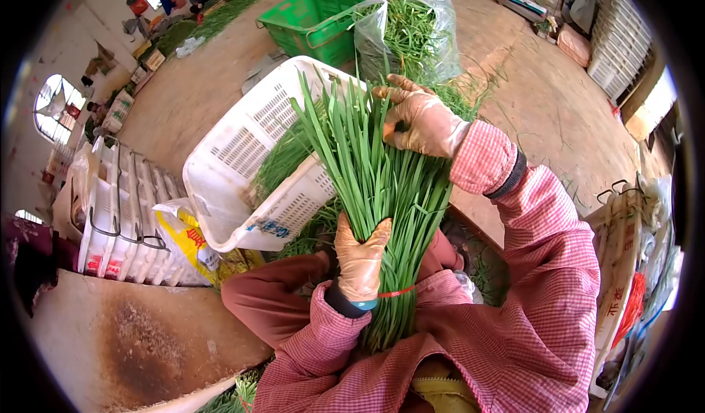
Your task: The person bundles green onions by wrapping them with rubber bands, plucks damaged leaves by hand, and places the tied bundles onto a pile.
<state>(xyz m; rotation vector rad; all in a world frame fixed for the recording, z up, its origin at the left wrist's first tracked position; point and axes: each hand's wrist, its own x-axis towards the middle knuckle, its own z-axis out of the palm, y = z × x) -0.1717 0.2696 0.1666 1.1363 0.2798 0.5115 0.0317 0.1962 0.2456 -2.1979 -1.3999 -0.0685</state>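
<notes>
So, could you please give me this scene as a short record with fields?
Left hand: gloved left hand wrapped around a bunch of chives
Right hand: gloved right hand at the upper leaves; firmness of hold unclear
Tie: red band around the bunch's lower part
Nearby container: white plastic basket with long greens inside
Farther back: green plastic crate beside a clear plastic bag filled with cut greens

Head camera looking forward and down from wearer's own viewpoint; viewing left hand (360,260) and right hand (426,123) from close above; wide round frame also taking in floor (547,112) stretching far ahead.
</notes>
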